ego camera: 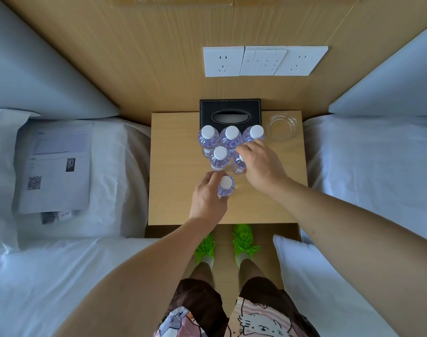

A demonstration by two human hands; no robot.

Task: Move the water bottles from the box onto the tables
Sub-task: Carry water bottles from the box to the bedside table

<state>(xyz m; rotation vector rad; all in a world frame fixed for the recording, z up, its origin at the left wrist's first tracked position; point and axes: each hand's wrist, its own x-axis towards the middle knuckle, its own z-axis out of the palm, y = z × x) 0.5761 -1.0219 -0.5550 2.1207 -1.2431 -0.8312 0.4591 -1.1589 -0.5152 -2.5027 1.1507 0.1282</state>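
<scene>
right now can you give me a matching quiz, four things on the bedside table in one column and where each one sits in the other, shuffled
Things:
1. tissue box
2. glass ashtray
3. left hand
4. right hand

Places:
A. far right corner of the table
B. gripping the nearest bottle, which is apart from the cluster
C. against the wall, behind the back row of bottles
D. over a second-row bottle, covering its cap

Pairs: 1-C, 2-A, 3-B, 4-D

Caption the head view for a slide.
Left hand and right hand each grip a water bottle among six on the bedside table.
</scene>
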